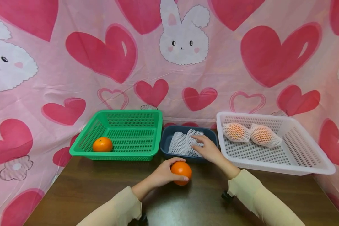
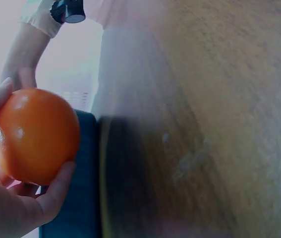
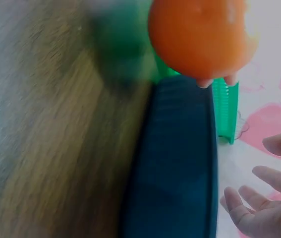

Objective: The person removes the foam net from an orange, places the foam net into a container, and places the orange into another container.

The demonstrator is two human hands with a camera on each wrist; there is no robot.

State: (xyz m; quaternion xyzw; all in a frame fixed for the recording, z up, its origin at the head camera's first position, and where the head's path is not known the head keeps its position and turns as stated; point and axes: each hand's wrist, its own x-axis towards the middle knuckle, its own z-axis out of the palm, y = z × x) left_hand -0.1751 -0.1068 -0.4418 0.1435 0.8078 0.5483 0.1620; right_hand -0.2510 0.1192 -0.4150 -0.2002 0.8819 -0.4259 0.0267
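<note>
An orange (image 1: 181,173) is gripped in my left hand (image 1: 166,172) over the table, in front of the dark blue tray (image 1: 165,142). In the left wrist view, thumb and fingers curve round the same orange (image 2: 38,136). My right hand (image 1: 207,149) reaches over the tray with its fingers spread and bent a little, above the right-hand white foam net (image 1: 195,133). A second foam net (image 1: 177,142) lies beside it on the left. The right wrist view shows the right hand's fingers (image 3: 269,181) apart from each other, with nothing between them.
A green basket (image 1: 137,154) holding one orange (image 1: 102,144) stands left of the tray. On its right is a white basket (image 1: 288,168) with two net-wrapped oranges, one (image 1: 234,131) beside the other (image 1: 262,135). A heart-patterned cloth (image 1: 172,73) hangs behind.
</note>
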